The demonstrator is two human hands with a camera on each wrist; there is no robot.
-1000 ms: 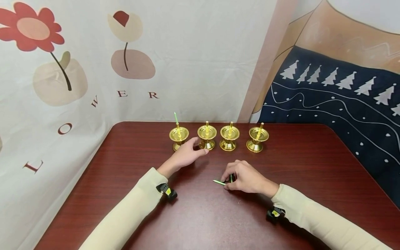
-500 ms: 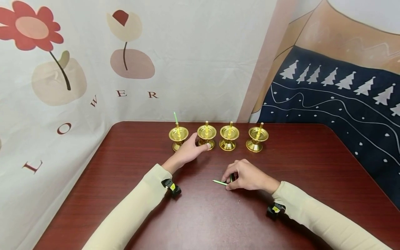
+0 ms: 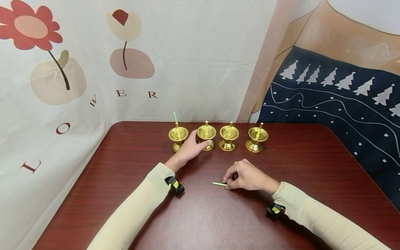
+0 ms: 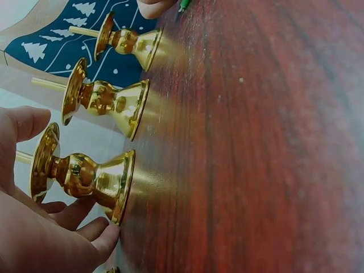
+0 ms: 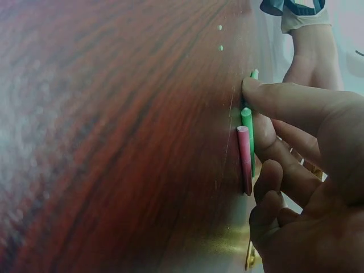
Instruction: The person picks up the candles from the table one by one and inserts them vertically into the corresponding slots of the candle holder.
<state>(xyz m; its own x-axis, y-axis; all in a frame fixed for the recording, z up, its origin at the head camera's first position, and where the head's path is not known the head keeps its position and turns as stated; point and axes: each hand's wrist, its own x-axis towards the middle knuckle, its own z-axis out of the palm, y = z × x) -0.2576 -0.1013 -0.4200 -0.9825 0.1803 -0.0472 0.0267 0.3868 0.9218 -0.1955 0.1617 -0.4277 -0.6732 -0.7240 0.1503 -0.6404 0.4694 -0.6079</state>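
Several gold candle holders stand in a row along the back of the dark red table. My left hand (image 3: pixel 191 147) reaches around the second candle holder (image 3: pixel 206 131), its thumb spread from the fingers. In the left wrist view the fingers lie behind that holder's stem and base, and the thumb is near its dish. My right hand (image 3: pixel 245 176) pinches a green candle (image 3: pixel 217 183) between thumb and finger, low over the table. In the right wrist view another green candle (image 5: pixel 247 116) and a pink candle (image 5: pixel 243 153) lie under the curled fingers.
The leftmost candle holder (image 3: pixel 178 133) bears an upright green candle (image 3: pixel 175 117). Two more holders, the third (image 3: pixel 229 133) and the rightmost (image 3: pixel 258 134), stand right of my left hand. Tiny green bits (image 5: pixel 220 48) lie on the table (image 3: pixel 187 218). Printed cloths hang behind.
My left hand has moved slightly right and forward, around the second candle holder. The right hand stays nearly in place; the green candle's tip has shifted a little, and the other green candle is now hidden in the head view.
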